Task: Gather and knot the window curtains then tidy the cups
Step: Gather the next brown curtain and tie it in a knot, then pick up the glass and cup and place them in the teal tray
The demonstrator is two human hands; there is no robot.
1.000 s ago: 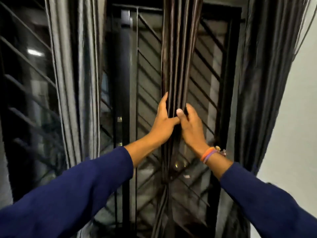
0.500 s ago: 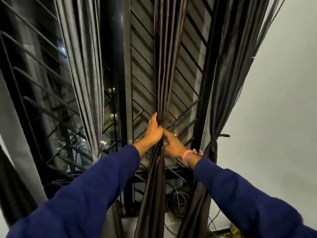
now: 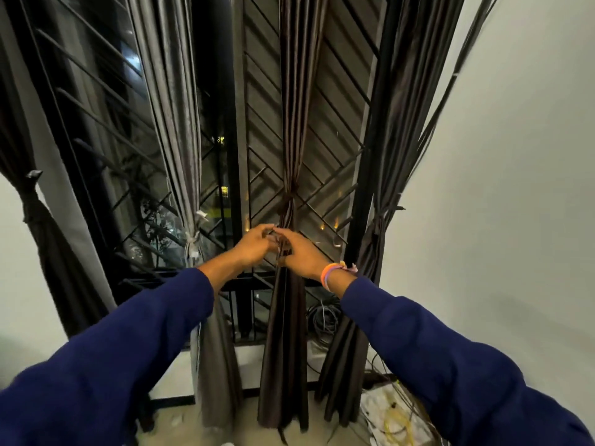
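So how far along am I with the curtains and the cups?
Three curtains look tied: far left, grey and far right. The middle curtain is cinched higher up; your left hand and right hand are working on it below. No cups are in view; that part remains.

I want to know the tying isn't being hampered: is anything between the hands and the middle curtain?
Nothing visible. The left hand and right hand are already on the middle curtain, just below its tie.
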